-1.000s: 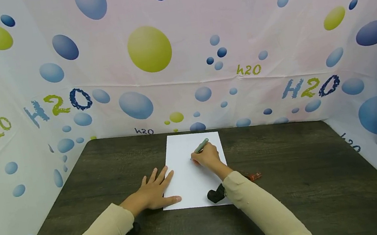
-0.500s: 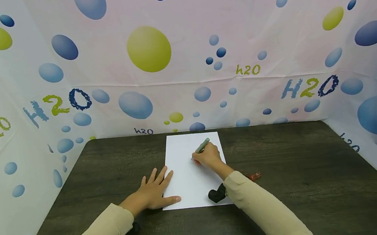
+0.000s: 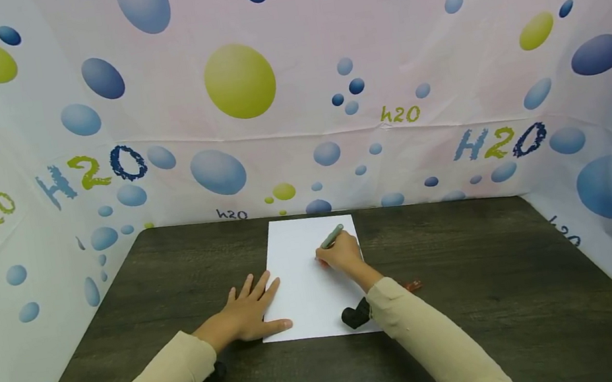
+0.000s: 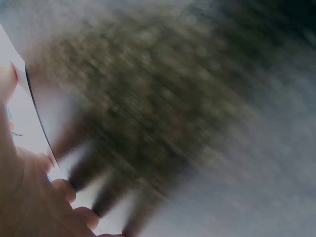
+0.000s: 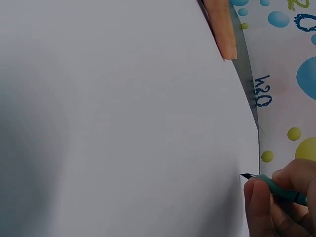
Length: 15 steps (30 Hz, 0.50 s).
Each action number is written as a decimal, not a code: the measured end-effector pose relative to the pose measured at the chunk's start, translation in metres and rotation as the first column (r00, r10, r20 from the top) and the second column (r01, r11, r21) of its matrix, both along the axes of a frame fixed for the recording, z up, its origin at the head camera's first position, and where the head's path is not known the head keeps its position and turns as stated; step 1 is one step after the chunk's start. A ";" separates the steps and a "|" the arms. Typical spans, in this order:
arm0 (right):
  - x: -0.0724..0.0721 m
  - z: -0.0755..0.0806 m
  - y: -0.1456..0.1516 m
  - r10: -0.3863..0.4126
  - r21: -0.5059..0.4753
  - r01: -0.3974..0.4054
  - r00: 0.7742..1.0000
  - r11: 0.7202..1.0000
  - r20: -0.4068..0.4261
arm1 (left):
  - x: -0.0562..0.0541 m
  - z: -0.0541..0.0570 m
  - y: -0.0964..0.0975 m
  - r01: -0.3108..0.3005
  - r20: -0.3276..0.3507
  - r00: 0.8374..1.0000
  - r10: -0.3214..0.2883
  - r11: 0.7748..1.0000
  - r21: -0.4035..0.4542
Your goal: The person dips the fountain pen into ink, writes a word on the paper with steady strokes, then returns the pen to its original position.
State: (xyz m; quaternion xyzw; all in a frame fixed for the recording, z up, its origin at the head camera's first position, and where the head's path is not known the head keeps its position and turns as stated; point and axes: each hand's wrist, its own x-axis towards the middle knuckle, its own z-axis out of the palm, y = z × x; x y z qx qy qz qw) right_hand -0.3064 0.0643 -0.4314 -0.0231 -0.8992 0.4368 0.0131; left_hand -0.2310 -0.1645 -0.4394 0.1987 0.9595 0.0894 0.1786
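the green pen (image 3: 332, 236) slants over the right half of the white sheet of paper (image 3: 298, 252); its tip is hard to make out from the head, and the right wrist view cuts off its back end. that closer view shows a greenish barrel and a dark, pointed nib at the paper; whether it touches cannot be told. the right hand (image 3: 341, 255) pinches the pen between thumb and fingers. the left hand (image 3: 246, 314) lies with fingers spread wide across the sheet's left edge; the left wrist view is mostly brownish blur. the right sleeve (image 3: 430, 331) partly hides an unclear black object (image 3: 356, 316) and a reddish-brown piece (image 3: 413, 285). beneath is a dark wood-grained table (image 3: 189, 249), its near edge out of frame.
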 end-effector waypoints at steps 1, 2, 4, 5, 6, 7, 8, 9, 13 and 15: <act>0.000 0.000 0.001 0.003 -0.002 -0.003 1.000 1.000 -0.002 | 0.001 0.001 0.000 0.001 -0.001 1.000 -0.001 1.000 0.006; 0.000 0.000 0.002 0.004 -0.001 -0.004 1.000 1.000 -0.003 | 0.001 0.002 0.000 0.002 -0.005 1.000 -0.002 1.000 0.014; 0.000 0.000 0.003 0.002 -0.001 -0.002 1.000 1.000 -0.003 | 0.002 0.003 0.001 0.001 -0.007 1.000 -0.001 1.000 0.011; 0.000 0.001 0.004 0.001 -0.002 -0.001 1.000 1.000 -0.002 | 0.002 0.004 0.001 0.000 -0.008 1.000 0.000 1.000 0.010; 0.000 0.001 0.005 -0.002 -0.002 0.002 1.000 1.000 -0.001 | 0.003 0.005 0.001 -0.002 -0.008 1.000 0.002 1.000 0.012; 0.000 0.001 0.005 -0.004 0.000 0.004 1.000 1.000 -0.001 | 0.003 0.005 0.001 -0.003 -0.009 1.000 0.003 1.000 0.012; -0.001 0.001 0.006 -0.006 -0.001 0.006 1.000 1.000 0.001 | 0.003 0.005 0.001 -0.004 -0.009 1.000 0.004 1.000 0.013; -0.001 0.000 0.006 -0.009 0.000 0.009 1.000 1.000 0.000 | 0.004 0.005 0.001 -0.005 -0.009 1.000 0.005 1.000 0.013; -0.002 -0.001 0.009 -0.027 0.011 0.027 1.000 1.000 0.005 | 0.004 0.003 0.000 -0.006 -0.007 1.000 0.006 1.000 0.015; -0.002 -0.001 0.010 -0.033 0.017 0.033 0.999 0.999 0.007 | 0.003 0.003 0.000 -0.004 -0.008 1.000 0.004 1.000 0.014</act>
